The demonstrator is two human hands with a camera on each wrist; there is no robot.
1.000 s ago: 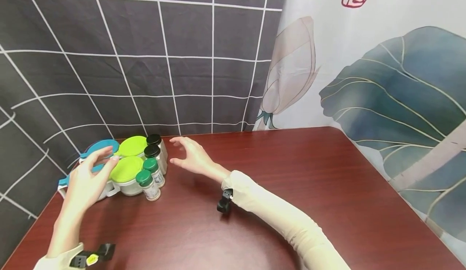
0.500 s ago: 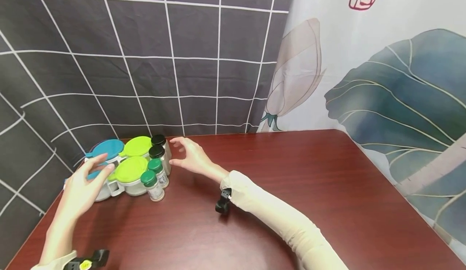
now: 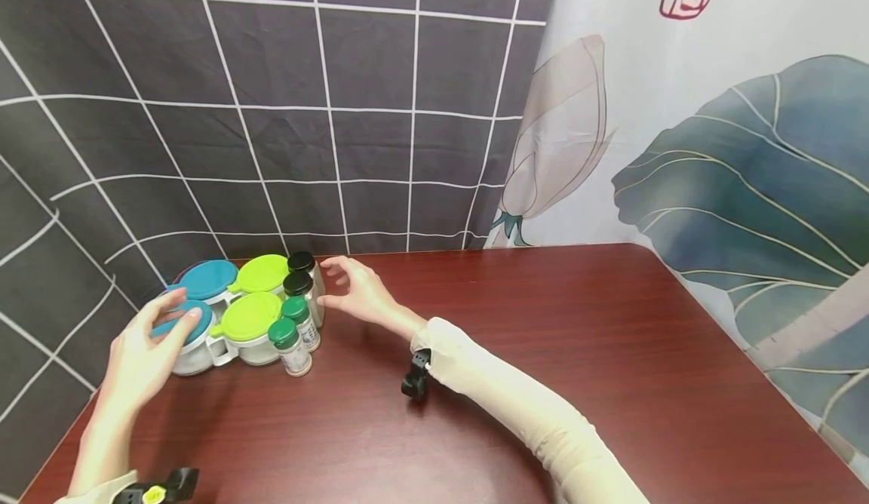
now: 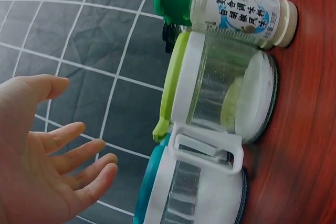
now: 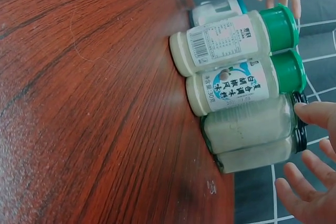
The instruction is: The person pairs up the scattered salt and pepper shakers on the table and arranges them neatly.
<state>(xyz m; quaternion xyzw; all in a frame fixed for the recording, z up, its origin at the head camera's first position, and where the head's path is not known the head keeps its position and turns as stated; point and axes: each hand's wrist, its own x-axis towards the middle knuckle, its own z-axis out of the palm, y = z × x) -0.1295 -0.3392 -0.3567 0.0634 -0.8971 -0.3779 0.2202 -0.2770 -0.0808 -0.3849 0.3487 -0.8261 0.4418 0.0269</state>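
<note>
At the far left of the table, two jars with blue lids and two with lime-green lids stand in a block. My left hand (image 3: 139,353) hovers by the front blue-lidded jar (image 3: 193,357), fingers and thumb spread apart. In the left wrist view a gap separates that hand from the lime-lidded jar (image 4: 226,87). Right of the block stand two green-capped seasoning shakers (image 3: 293,351) and two black-capped glass bottles (image 3: 302,289). My right hand (image 3: 363,293) is beside the black caps, loosely curved. Whether its thumb touches a cap (image 5: 300,114), I cannot tell.
The brown wooden table (image 3: 543,353) runs wide to the right and front. Behind it hangs a dark grid-patterned cloth (image 3: 366,142), close to the jars, and a white curtain (image 3: 570,210) with leaf and bud prints.
The head view has turned slightly left. My left hand has shifted left relative to the jars, uncovering more of the front blue lid. My right hand has come closer to the black-capped bottles.
</note>
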